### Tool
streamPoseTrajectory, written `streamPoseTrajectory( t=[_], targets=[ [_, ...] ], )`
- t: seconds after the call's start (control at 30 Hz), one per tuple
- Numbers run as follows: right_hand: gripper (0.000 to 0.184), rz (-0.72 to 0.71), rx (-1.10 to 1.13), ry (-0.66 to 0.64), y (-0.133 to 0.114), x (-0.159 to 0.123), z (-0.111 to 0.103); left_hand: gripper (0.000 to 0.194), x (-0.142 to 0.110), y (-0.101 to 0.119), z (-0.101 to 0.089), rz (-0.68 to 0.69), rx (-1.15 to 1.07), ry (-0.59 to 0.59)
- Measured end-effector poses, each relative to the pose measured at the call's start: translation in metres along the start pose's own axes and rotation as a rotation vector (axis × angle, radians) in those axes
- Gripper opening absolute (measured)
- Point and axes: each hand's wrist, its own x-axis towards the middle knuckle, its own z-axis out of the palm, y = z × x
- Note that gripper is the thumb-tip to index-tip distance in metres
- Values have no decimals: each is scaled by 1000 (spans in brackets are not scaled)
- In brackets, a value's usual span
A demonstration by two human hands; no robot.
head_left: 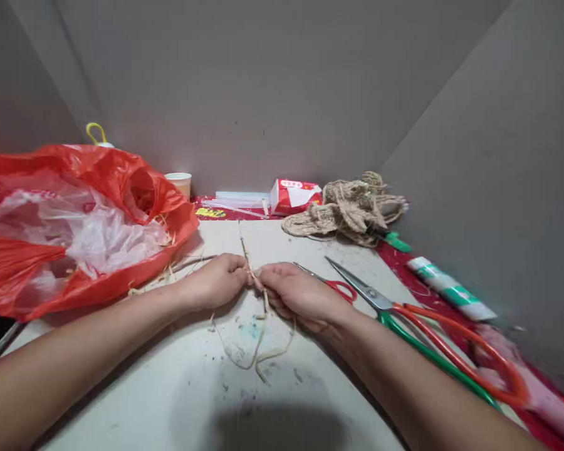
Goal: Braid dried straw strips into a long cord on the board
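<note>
My left hand [223, 279] and my right hand [298, 289] meet over the middle of the white board [160, 388]. Between their closed fingers runs a thin stick wrapped with a pale straw-like strand [266, 302], slanting from the far side toward me. Both hands pinch it near its middle. Loose ends of the strand [249, 363] curl down onto the board below the hands. Just right of my right hand lie small red-handled scissors [343, 289], partly hidden by it. Large scissors with orange and green handles [378, 299] rest beside my right forearm.
A red plastic bag [178, 232] with clear plastic and straw bits fills the left. Along the back stand a paper cup [181, 183], clear sticks [239, 199], a red tissue pack [295, 197] and a bundle of twine [348, 210]. A green-and-white tube [451, 289] lies right. Grey walls enclose the back and right.
</note>
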Motion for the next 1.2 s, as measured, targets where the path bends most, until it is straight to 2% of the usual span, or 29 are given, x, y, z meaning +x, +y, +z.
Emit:
streamPoseTrajectory(
  t=[0.2, 0.4, 0.53, 0.67, 0.8, 0.93, 1.03, 1.2],
  targets=[
    [19, -29, -33, 34, 2, -1, -1, 24, 5, 2, -1, -270, -465, -148],
    [18, -42, -24, 18, 0, 1, -5, 24, 6, -3, -5, -232, -705, -242],
    [22, 48, 98, -53, -5, 0, -7, 30, 7, -7, -4, -184, -692, -237],
    [30, 72, 205, -93, -10, -3, -8, 32, 7, -7, -3, -160, -628, -194],
    [18, 68, 78, -40, -8, -4, -8, 30, 5, -5, -2, -154, -615, -187],
    [21, 22, 0, -24, -1, -1, -11, 31, 5, -5, 0, -144, -549, -127],
    [23, -47, -159, 15, 4, 2, -13, 28, 5, -4, -1, -113, -481, -97],
    [25, -133, -445, 105, 0, -1, -14, 26, 5, -2, -5, -105, -401, -156]
  ],
)
